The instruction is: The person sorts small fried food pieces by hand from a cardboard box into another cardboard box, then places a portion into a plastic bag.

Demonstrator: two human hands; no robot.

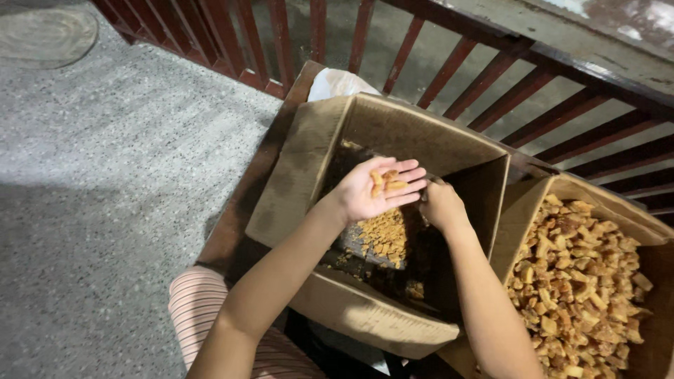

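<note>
Head view: the left hand [372,191] is lying open, palm up, cradling a few golden snack pieces [388,182] over the nearly empty cardboard box [393,140]. The right hand [441,203] is curling just beside it, grip unclear. The full box [583,281] is sitting to the right.

Golden pieces [388,182] on open left hand [372,191]

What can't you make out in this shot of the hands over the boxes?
Head view:
- right hand: fingers turned away into the open box, so any grip is hidden.
- Box floor: dark, arms cover part.
- full box: cut by the right edge.
- Pieces on the left hand: too small to identify.
</note>
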